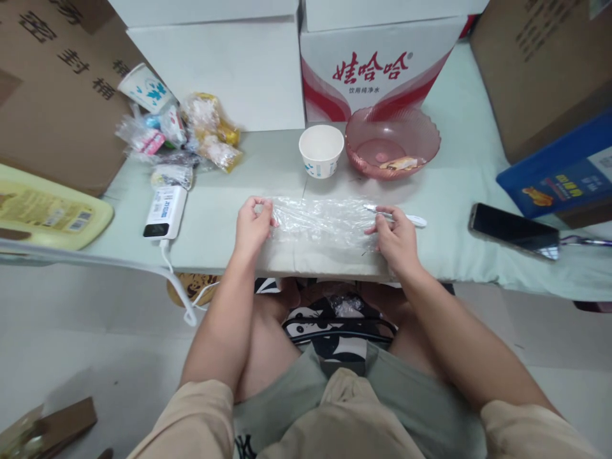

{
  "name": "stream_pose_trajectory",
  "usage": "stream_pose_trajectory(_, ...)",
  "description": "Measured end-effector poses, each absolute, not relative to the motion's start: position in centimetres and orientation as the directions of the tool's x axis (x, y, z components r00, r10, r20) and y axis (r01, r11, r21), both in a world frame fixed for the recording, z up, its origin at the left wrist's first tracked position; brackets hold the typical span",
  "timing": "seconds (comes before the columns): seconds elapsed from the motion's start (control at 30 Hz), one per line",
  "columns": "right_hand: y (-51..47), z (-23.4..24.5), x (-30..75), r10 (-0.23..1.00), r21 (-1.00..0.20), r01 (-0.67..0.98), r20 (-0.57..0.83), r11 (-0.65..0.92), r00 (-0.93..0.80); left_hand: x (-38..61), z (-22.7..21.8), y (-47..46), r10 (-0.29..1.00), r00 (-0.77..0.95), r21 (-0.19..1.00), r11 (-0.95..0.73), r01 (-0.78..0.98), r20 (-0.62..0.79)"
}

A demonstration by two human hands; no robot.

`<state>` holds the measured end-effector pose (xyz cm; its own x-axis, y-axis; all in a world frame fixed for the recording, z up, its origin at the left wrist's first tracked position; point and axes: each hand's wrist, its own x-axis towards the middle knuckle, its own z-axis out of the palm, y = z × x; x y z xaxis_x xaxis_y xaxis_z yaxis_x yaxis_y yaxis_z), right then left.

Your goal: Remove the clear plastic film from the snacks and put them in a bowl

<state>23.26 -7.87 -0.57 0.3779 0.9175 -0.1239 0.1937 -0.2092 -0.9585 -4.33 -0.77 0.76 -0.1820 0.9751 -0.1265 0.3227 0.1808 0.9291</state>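
Note:
A clear, crinkled plastic sheet (320, 220) lies stretched flat near the front edge of the table. At its left end, my left hand (255, 223) pinches the plastic between thumb and curled fingers. My right hand (396, 237) is closed around a slim white pen-like tool (417, 220) with a thin pointed tip over the sheet's right end. Fingers of this hand also touch the plastic there. Just behind the sheet stands a white paper cup (321, 152) with a blue print. Beside the cup is a pink translucent bowl (393, 143) holding a small wrapped item (401, 164).
Back left, several wrapped snacks (210, 131) lie by a tipped paper cup (147, 89). A white power bank (166, 210) with a cable sits left, a phone (514, 231) right. White cartons (373, 70) line the back. Crumpled plastic (347, 305) lies below the table, between my legs.

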Motion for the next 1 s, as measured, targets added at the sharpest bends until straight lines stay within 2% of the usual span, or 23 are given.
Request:
stream_pose_trajectory(0.07, -7.8, -0.4, 23.3, 0.905, -0.951, 0.206, -0.134, -0.232, 0.403, -4.3, 0.8, -0.9, 0.972, -0.158, 0.949, 0.209, 0.237, -0.175)
stream_pose_trajectory(0.13, -7.6, -0.4, 23.4, 0.891, -0.946, 0.210, -0.135, -0.245, 0.433, -4.4, 0.7, -1.2, 0.986, -0.088, 0.968, 0.160, 0.196, -0.145)
stream_pose_trajectory(0.23, -7.6, -0.8, 23.8, 0.888, -0.933, 0.263, -0.109, -0.247, 0.448, -4.4, 0.5, -1.5, 0.998, 0.012, 0.955, 0.063, 0.289, -0.070)
stream_pose_trajectory(0.3, -7.7, -1.3, 24.1, 0.900, -0.899, 0.374, -0.046, -0.226, 0.434, -4.5, 0.3, -1.7, 0.996, 0.039, 0.920, 0.056, 0.387, -0.077)
stream_pose_trajectory(0.47, -8.3, -2.1, 24.6, 0.942, -0.733, 0.665, 0.110, -0.140, 0.319, -4.8, 0.0, -1.8, 0.994, -0.023, 0.802, 0.098, 0.590, -0.105)
stream_pose_trajectory(0.6, -8.5, -2.1, 24.3, 0.969, -0.570, 0.813, 0.115, -0.116, 0.219, -5.0, 0.0, -1.9, 0.993, -0.085, 0.733, 0.117, 0.670, -0.081)
stream_pose_trajectory(0.73, -8.7, -1.9, 23.9, 0.980, -0.457, 0.881, 0.085, -0.123, 0.181, -5.1, -0.2, -1.7, 0.992, -0.123, 0.708, 0.092, 0.700, -0.007)
stream_pose_trajectory(0.9, -8.3, -2.1, 23.9, 0.970, -0.412, 0.910, 0.235, 0.049, 0.054, -5.5, -1.0, -0.7, 0.970, -0.203, 0.654, 0.067, 0.754, 0.134)
stream_pose_trajectory(1.0, -8.8, -2.2, 24.0, 0.987, -0.367, 0.925, 0.153, 0.098, -0.044, -5.5, -1.3, -0.1, 0.973, -0.199, 0.626, 0.082, 0.776, 0.120)
